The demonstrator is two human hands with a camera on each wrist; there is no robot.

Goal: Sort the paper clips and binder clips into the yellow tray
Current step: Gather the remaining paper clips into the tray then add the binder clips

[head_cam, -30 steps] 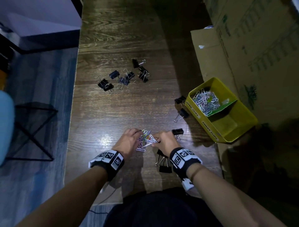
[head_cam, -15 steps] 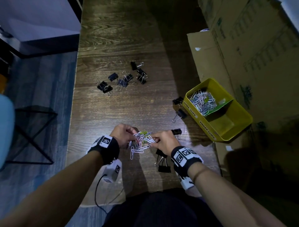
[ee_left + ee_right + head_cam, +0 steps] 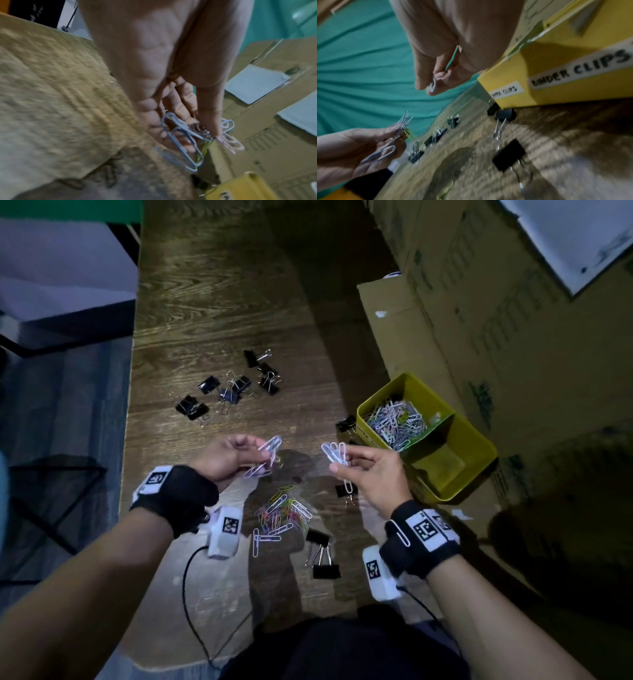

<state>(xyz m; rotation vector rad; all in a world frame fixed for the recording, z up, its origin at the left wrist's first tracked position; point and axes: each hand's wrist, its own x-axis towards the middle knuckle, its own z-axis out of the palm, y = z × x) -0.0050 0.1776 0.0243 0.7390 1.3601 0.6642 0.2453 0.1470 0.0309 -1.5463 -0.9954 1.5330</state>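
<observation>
Both hands are raised above the wooden table (image 3: 212, 302). My left hand (image 3: 227, 457) pinches a bunch of pale paper clips (image 3: 269, 451), seen close in the left wrist view as paper clips (image 3: 185, 140). My right hand (image 3: 363, 470) pinches a few white paper clips (image 3: 335, 453) between thumb and fingers. A heap of coloured paper clips (image 3: 282, 515) lies on the table below the hands. The yellow tray (image 3: 479, 455) stands at the right; its far compartment holds paper clips (image 3: 395, 419), its near compartment looks empty. Labels (image 3: 578, 67) read BINDER CLIPS and PAPER CLIPS.
Several black binder clips (image 3: 226, 392) lie in a group further back. Others lie near the tray (image 3: 344, 422) and close to me (image 3: 323, 556). Cardboard boxes (image 3: 513, 320) line the right side. The table's left edge (image 3: 132, 405) drops to the floor.
Both hands have lifted off the heap and moved apart, each carrying paper clips. The rest of the heap stays on the table.
</observation>
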